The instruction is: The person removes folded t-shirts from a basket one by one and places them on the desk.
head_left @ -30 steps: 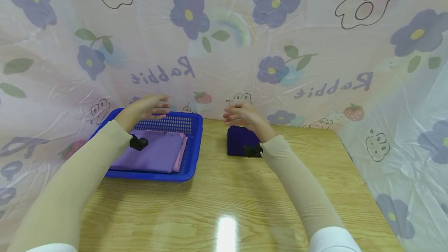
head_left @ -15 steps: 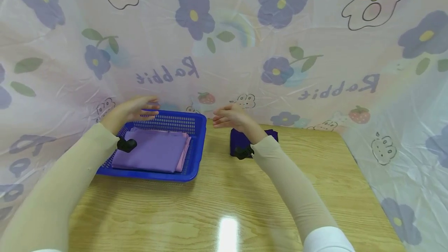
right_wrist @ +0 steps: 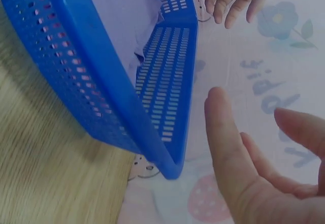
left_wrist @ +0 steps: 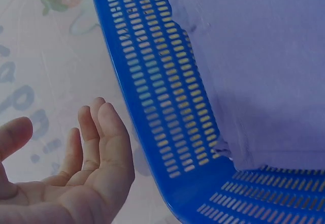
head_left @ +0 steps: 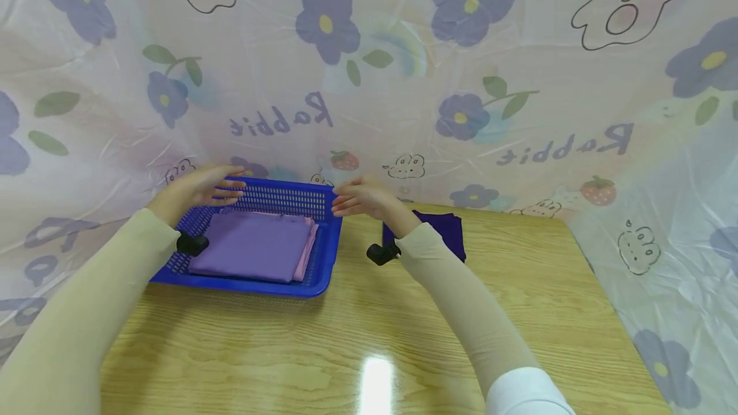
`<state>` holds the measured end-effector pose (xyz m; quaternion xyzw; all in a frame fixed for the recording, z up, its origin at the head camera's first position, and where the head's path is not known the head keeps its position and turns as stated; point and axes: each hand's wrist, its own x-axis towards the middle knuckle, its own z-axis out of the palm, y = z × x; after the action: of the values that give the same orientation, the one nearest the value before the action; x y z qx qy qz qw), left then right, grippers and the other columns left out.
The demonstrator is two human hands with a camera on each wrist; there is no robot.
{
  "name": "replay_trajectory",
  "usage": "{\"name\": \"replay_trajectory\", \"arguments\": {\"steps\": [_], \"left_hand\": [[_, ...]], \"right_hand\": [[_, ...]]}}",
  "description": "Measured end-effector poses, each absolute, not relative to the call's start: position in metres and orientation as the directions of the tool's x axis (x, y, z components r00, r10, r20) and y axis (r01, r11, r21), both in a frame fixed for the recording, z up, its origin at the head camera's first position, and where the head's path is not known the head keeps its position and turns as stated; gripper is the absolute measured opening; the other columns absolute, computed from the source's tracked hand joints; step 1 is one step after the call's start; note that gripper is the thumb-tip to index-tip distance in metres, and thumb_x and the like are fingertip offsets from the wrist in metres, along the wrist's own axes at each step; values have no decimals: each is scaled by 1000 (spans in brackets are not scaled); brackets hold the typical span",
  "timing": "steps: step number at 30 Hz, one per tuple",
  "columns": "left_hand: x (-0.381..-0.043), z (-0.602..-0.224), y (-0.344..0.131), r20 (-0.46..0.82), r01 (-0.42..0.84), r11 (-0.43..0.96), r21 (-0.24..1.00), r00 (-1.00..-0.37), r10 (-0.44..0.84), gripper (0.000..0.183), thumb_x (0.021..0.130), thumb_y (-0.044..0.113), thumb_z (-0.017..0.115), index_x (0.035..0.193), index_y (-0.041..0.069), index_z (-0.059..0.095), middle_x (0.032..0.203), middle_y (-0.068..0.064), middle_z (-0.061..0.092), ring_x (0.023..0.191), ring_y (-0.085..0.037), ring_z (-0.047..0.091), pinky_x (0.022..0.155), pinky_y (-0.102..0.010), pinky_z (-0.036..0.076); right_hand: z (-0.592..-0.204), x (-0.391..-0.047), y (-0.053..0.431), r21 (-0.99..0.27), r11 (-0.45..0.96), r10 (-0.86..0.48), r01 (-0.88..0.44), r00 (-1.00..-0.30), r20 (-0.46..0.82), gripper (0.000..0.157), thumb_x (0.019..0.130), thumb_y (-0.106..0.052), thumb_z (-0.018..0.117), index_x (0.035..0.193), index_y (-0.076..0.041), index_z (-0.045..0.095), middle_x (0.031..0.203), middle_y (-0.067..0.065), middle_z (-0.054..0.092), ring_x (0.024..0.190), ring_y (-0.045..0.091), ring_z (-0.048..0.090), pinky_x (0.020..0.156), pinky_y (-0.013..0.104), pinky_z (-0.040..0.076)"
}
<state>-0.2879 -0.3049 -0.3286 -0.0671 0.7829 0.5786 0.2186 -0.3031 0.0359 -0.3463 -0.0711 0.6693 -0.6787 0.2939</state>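
My left hand (head_left: 198, 189) hovers over the back left part of a blue plastic basket (head_left: 331, 235), fingers loosely bent and holding nothing. In the left wrist view its fingers (left_wrist: 114, 132) are just outside the basket's rim. My right hand (head_left: 366, 198) is at the basket's back right corner, its fingertips overlapping the rim in the head view. Nothing is between its fingers (right_wrist: 223, 137) in the right wrist view. Inside the basket lies a folded purple cloth (head_left: 254, 245) on top of a pink one (head_left: 308, 252).
A folded dark purple cloth (head_left: 446, 232) lies on the wooden table (head_left: 288, 351), partly hidden behind my right wrist. A printed curtain (head_left: 380, 101) with flowers and rabbits hangs close behind the basket and along both sides.
Both hands have shifted left, the right one from above the dark cloth to the basket's back right corner. More of the dark cloth shows. The view has turned slightly.
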Motion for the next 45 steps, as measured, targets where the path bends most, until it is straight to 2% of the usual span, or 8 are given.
{"name": "replay_trajectory", "arguments": {"steps": [9,18,24,30,33,37,42,45], "left_hand": [[-284,-331,-320,-441,-359,365,859,-881,171,72,108,39,36,155,-8,9,140,-19,44,95,-9,60,97,-32,50],[-278,-336,-334,-490,-377,426,823,-850,195,72,109,37,31,155,-8,0,157,-33,18,99,-10,60,97,-32,51],[-274,-342,-342,-503,-397,418,817,-845,180,75,109,33,34,154,-2,-16,156,-35,20,110,-20,60,107,-43,44],[-271,-347,-350,-504,-368,486,793,-843,185,74,109,29,34,152,-11,-12,149,-35,33,120,-34,57,111,-51,37],[-269,-349,-352,-519,-355,525,774,-831,202,72,110,29,33,151,-15,-6,149,-36,32,133,-46,43,112,-53,34],[-269,-352,-354,-534,-347,549,761,-815,224,71,110,28,31,149,-18,-7,150,-40,23,138,-52,29,113,-55,31],[-269,-358,-355,-565,-348,580,737,-788,246,74,110,29,31,145,-22,-9,147,-46,19,138,-55,26,113,-56,28],[-269,-362,-355,-580,-343,611,713,-779,240,74,109,29,31,143,-26,-6,144,-49,20,137,-56,26,113,-57,29]], "right_hand": [[-355,-307,18,-930,83,-483,359,-802,-353,40,100,-1,57,134,17,44,124,42,54,107,49,62,86,43,57],[-361,-300,-4,-901,124,-494,415,-762,-419,46,102,-1,53,141,18,37,136,42,45,127,52,47,100,50,47],[-368,-297,-17,-890,145,-496,432,-747,-443,48,101,0,52,143,17,34,137,44,42,127,52,46,101,51,47],[-376,-294,-27,-880,181,-458,439,-754,-470,49,99,-1,57,141,17,38,133,43,47,122,52,51,95,51,51],[-380,-291,-31,-871,177,-444,459,-752,-487,55,98,0,58,145,14,31,132,43,47,120,52,53,95,53,50],[-387,-289,-37,-864,154,-421,478,-760,-496,67,96,3,59,151,9,21,129,45,49,116,54,55,95,55,49],[-392,-285,-45,-858,194,-411,475,-755,-511,86,95,1,60,158,-1,2,128,45,49,115,54,56,94,56,50],[-394,-283,-50,-853,244,-408,461,-749,-521,85,95,-1,62,158,-1,5,127,44,51,115,53,57,92,56,51]]}}
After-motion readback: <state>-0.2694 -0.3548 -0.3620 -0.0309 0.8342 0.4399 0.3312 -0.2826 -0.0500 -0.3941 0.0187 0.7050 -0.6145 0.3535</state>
